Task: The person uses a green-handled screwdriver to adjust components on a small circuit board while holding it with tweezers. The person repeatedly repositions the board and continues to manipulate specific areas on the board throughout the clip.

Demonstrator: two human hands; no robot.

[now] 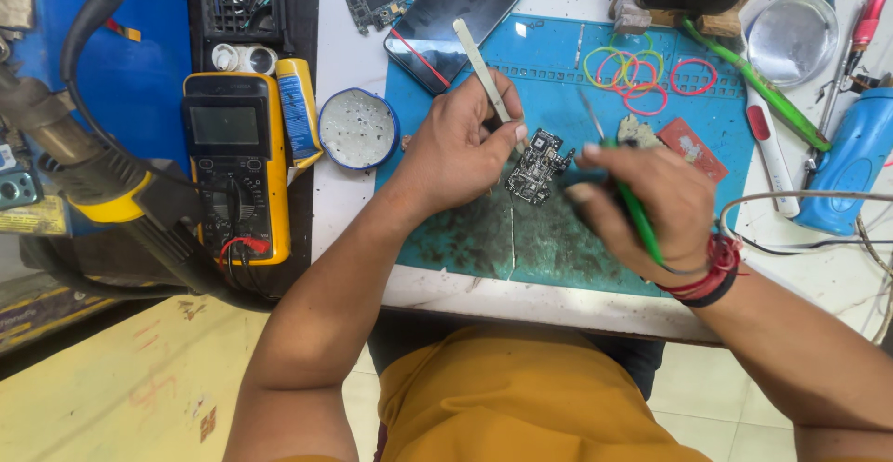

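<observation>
We note a white bench (595,308) carrying a blue work mat (549,239), yellow multimeter (237,160), round tin (358,129), and smartphone (470,11).

Pinched in the left hand (456,150), slim pale metal tweezers (480,62) look smooth and dully shiny. Just beside their tips lies a small black circuit board (537,166), matt and studded with tiny metal parts. The right hand (642,206) grips a glossy green plastic-handled tool (637,211). Beneath both grips, a blue rubbery work mat (558,239) looks matt, scuffed and stained dark.
</observation>
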